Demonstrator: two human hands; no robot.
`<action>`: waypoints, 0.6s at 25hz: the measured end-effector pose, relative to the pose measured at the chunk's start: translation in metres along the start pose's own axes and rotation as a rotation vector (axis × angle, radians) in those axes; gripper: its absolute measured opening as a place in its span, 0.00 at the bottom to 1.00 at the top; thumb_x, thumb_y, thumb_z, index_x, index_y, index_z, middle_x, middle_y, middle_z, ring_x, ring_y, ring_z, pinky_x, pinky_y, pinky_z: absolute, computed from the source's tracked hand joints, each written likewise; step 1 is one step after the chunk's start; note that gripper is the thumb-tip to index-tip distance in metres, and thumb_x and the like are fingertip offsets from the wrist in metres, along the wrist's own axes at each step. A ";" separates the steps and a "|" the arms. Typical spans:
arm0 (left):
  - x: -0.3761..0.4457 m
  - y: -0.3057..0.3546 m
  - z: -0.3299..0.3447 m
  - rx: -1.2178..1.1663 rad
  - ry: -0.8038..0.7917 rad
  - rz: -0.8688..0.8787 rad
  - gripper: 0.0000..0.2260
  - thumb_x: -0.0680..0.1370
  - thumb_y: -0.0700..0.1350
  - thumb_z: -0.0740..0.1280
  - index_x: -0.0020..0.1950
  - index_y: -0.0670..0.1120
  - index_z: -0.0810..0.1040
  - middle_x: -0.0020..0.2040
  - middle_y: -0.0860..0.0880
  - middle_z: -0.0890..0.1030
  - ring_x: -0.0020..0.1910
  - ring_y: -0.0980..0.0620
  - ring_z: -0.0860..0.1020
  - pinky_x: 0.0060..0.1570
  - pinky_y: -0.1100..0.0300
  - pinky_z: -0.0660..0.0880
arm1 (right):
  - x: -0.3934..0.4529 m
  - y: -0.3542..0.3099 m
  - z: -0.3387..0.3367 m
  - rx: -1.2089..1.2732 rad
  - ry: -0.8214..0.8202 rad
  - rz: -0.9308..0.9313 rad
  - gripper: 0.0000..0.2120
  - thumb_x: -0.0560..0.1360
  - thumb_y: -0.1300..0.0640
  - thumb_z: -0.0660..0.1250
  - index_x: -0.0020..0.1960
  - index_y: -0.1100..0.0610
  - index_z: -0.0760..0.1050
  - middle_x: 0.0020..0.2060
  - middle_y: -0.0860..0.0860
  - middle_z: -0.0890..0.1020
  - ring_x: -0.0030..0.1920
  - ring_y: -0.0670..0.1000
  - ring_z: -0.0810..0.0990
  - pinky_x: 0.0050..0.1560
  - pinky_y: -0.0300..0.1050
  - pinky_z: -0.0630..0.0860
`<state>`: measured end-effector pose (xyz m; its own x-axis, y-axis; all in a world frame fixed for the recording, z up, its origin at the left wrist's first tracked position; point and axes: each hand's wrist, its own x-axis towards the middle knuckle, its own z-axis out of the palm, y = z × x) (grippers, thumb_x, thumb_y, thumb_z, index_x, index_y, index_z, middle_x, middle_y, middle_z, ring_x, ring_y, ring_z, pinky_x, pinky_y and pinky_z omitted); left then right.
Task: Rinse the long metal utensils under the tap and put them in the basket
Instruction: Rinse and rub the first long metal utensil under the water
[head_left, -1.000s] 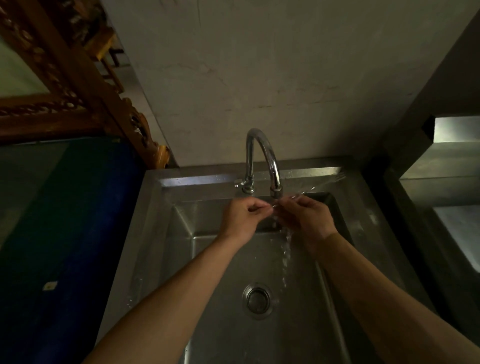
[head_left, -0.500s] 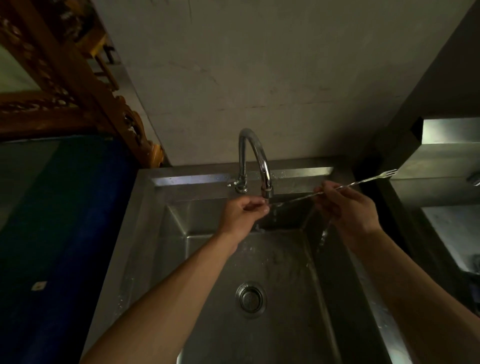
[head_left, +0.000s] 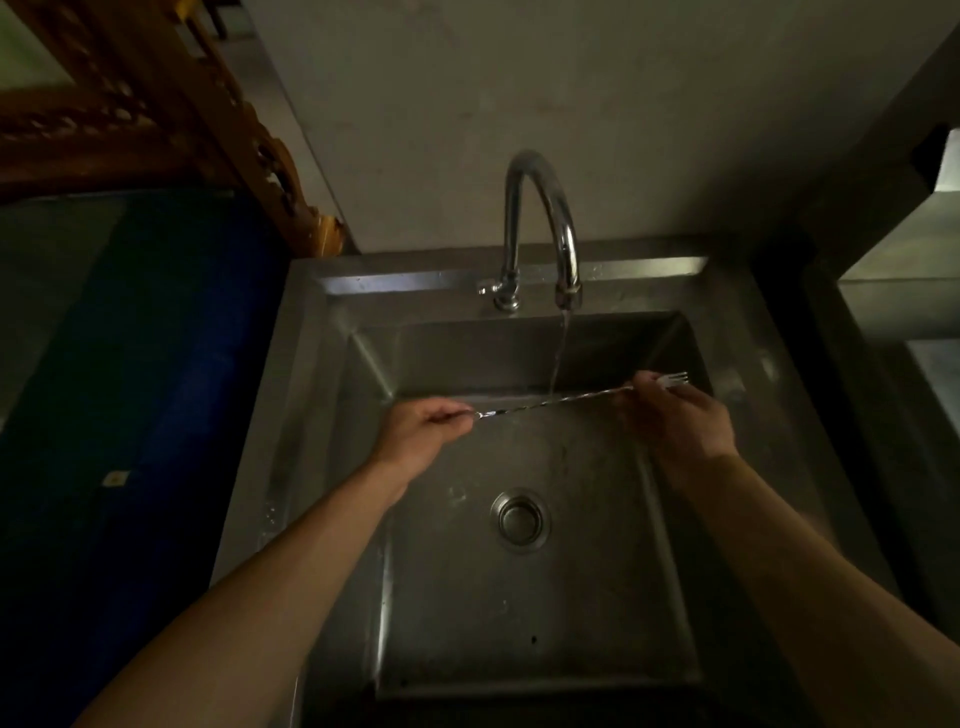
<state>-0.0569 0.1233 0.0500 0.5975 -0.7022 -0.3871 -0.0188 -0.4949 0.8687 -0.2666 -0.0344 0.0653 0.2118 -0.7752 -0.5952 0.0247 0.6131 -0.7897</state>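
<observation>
A long thin metal fork with a twisted shaft (head_left: 550, 403) stretches almost level across the steel sink (head_left: 670, 571), under the running stream from the curved chrome tap (head_left: 550, 218). My left hand (head_left: 423, 431) pinches its plain end at the left. My right hand (head_left: 675, 421) pinches the shaft just behind the tines, which stick out past my fingers at the right. Water hits the shaft near its middle. No basket is in view.
The sink drain (head_left: 520, 519) lies below the fork. A blue surface (head_left: 130, 415) borders the sink on the left, with a carved wooden frame (head_left: 171, 104) above it. A steel counter (head_left: 904, 291) stands at the right.
My hands have spread apart and dropped lower in the sink. The fork, which pointed up to the right, now lies nearly level under the stream, with my right hand closer to the tines.
</observation>
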 end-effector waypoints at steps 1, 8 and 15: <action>-0.002 -0.013 -0.005 0.011 0.007 -0.027 0.09 0.73 0.35 0.70 0.52 0.37 0.82 0.39 0.51 0.81 0.31 0.70 0.76 0.34 0.78 0.70 | 0.002 0.007 -0.009 -0.079 0.043 -0.013 0.05 0.75 0.59 0.69 0.50 0.58 0.80 0.45 0.56 0.84 0.43 0.51 0.84 0.43 0.45 0.80; -0.003 -0.130 0.006 0.268 0.095 -0.244 0.05 0.69 0.37 0.74 0.39 0.47 0.82 0.29 0.48 0.81 0.33 0.52 0.81 0.37 0.62 0.76 | 0.029 0.088 -0.055 -0.924 -0.140 0.065 0.08 0.72 0.61 0.73 0.51 0.55 0.82 0.44 0.53 0.83 0.40 0.47 0.81 0.37 0.37 0.78; -0.009 -0.252 0.055 0.673 -0.074 -0.467 0.10 0.71 0.48 0.72 0.49 0.45 0.84 0.51 0.46 0.84 0.53 0.47 0.80 0.56 0.58 0.75 | 0.068 0.219 -0.085 -1.352 -0.231 0.237 0.14 0.71 0.54 0.75 0.55 0.57 0.81 0.53 0.53 0.82 0.51 0.56 0.79 0.51 0.41 0.73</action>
<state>-0.1019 0.2258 -0.1827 0.6087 -0.3684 -0.7026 -0.2725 -0.9288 0.2510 -0.3299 0.0341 -0.1611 0.2361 -0.5513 -0.8002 -0.9590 0.0007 -0.2834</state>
